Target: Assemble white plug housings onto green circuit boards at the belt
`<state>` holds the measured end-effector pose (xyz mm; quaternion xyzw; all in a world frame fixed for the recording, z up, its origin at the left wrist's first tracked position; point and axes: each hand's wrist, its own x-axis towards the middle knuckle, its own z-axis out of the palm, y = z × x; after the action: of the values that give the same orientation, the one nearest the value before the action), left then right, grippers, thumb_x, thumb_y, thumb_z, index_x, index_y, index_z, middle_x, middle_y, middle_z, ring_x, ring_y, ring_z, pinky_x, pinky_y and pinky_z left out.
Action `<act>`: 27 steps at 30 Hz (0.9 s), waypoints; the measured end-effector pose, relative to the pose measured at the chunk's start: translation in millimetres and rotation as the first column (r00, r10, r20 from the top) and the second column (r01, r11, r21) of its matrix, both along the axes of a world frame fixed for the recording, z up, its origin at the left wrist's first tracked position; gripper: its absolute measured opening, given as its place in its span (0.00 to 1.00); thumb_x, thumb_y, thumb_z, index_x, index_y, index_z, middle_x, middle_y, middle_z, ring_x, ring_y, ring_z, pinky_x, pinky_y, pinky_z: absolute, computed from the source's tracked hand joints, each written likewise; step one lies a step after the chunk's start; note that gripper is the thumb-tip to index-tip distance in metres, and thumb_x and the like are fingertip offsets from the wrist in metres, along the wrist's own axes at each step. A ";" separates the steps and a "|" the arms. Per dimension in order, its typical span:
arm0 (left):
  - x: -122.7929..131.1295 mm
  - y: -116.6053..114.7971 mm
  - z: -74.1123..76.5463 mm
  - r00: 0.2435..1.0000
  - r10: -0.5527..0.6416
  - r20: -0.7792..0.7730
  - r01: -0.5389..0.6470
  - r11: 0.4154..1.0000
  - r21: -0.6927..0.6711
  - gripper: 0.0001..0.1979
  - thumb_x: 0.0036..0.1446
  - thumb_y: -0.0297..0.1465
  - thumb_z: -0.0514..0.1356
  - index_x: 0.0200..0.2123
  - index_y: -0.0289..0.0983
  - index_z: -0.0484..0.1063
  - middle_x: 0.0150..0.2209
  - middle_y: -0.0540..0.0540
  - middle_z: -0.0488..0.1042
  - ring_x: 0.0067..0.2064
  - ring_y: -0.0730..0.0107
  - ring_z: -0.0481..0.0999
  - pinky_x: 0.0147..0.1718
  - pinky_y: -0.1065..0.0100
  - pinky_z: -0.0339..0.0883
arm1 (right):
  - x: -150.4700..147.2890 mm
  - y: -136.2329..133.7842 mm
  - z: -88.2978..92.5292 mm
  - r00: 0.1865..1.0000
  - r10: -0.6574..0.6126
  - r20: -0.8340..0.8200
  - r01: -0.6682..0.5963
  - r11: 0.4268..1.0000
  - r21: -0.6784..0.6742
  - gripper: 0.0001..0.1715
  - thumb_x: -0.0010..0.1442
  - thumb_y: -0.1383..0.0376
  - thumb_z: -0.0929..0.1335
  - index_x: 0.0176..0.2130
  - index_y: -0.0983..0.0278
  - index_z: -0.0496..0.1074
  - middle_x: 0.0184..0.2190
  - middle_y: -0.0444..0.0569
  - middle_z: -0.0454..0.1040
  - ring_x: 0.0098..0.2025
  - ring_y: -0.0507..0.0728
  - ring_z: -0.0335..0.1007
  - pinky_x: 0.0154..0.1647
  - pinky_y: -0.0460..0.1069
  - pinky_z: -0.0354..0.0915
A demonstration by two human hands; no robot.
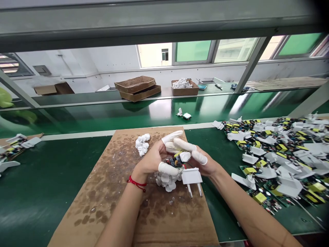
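My left hand (156, 156), with white finger cots, grips a small circuit board (174, 160) with black and yellow parts between thumb and fingers. Against the board's other side, my right hand (203, 161) curls its cot-covered fingers; its thumb is not clearly seen. A white piece at the board's top edge could be putty or a fingertip; I cannot tell. From the board hangs a white plug housing (192, 176), its two metal pins pointing down. Just below the hands, a lump of white putty-like material (168, 181) rests on the stained cardboard sheet (115, 206).
A second white lump (142, 144) lies farther up the cardboard. Many circuit boards with white housings (280, 157) crowd the right; several more (19, 145) lie far left. Behind are a small box of white pieces (185, 90), stacked cardboard trays (137, 88) and two small parts (183, 114).
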<state>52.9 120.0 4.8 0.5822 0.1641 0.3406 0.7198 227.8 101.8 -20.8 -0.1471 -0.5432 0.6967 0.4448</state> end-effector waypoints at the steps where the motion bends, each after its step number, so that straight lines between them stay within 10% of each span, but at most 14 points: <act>1: -0.2 -0.6 0.9 1.000 0.000 0.008 0.000 1.000 -0.011 0.58 0.26 0.27 0.75 0.63 0.43 0.54 0.56 0.37 0.69 0.55 0.46 0.69 0.52 0.56 0.66 | 0.9 -0.2 0.2 1.000 0.010 0.001 -0.010 1.000 -0.003 0.32 0.49 0.48 0.72 0.52 0.52 0.71 0.52 0.52 0.73 0.53 0.62 0.68 0.54 0.59 0.62; 10: 0.4 -1.1 -1.4 0.996 -0.081 0.033 0.081 0.997 -0.004 0.60 0.22 0.19 0.74 0.62 0.44 0.55 0.56 0.37 0.68 0.56 0.48 0.69 0.52 0.58 0.65 | 9.9 7.5 -2.9 0.994 -0.050 0.096 0.039 0.993 0.114 0.19 0.39 0.56 0.78 0.34 0.59 0.80 0.37 0.52 0.79 0.44 0.62 0.72 0.40 0.53 0.69; 18: 0.0 0.3 2.6 0.999 -0.036 0.012 0.036 0.999 -0.019 0.56 0.26 0.21 0.74 0.62 0.42 0.56 0.56 0.38 0.69 0.56 0.47 0.68 0.51 0.58 0.67 | 2.3 2.0 0.7 0.999 -0.038 0.039 0.038 0.999 0.000 0.34 0.43 0.60 0.77 0.51 0.55 0.72 0.49 0.51 0.75 0.50 0.61 0.71 0.52 0.57 0.65; 27: 4.5 6.0 -5.5 0.984 0.169 -0.060 -0.167 0.985 0.036 0.52 0.33 0.24 0.73 0.62 0.39 0.54 0.47 0.37 0.75 0.51 0.53 0.73 0.49 0.59 0.67 | 6.2 16.1 1.4 0.914 -0.407 0.003 0.407 0.913 -0.038 0.24 0.52 0.46 0.69 0.34 0.62 0.80 0.40 0.54 0.79 0.48 0.65 0.72 0.55 0.61 0.62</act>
<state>57.4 126.0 -0.7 0.5876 0.2300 0.3843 0.6739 234.0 117.9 -19.5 -0.2635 -0.4865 0.5994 0.5784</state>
